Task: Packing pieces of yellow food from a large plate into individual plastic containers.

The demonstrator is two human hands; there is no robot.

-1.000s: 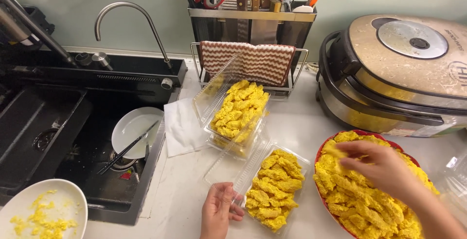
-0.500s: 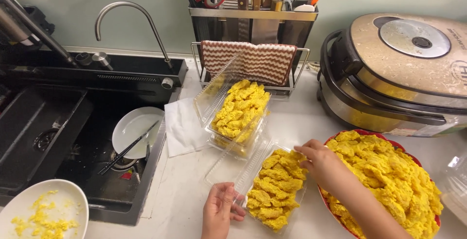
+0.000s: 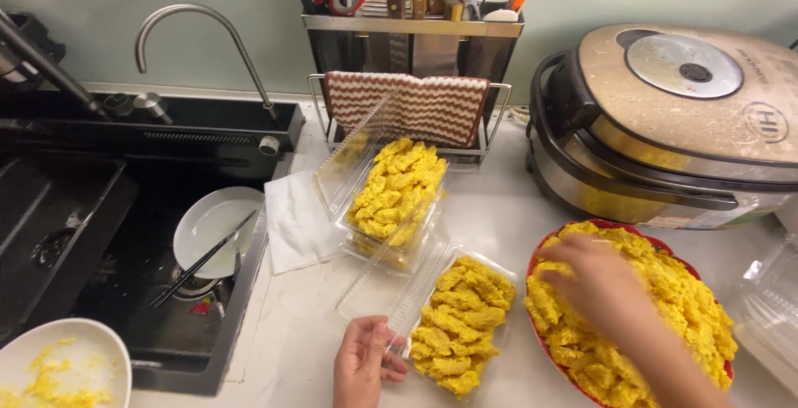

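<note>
My right hand (image 3: 603, 287) curls over yellow battered pieces on the red round plate (image 3: 544, 246); the clear plastic tray (image 3: 490, 271), pinched by my left hand (image 3: 363, 362), lies at nine o'clock.

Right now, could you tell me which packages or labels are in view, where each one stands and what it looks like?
Near clear plastic container: front centre of the counter, rectangular, lid open, yellow fried pieces inside; left hand on its edge.
Far clear plastic container: behind it, by the striped cloth, same kind, heaped.
Empty clear container: right edge, partly cut off.
Label: pale strip low on the cooker.
</note>
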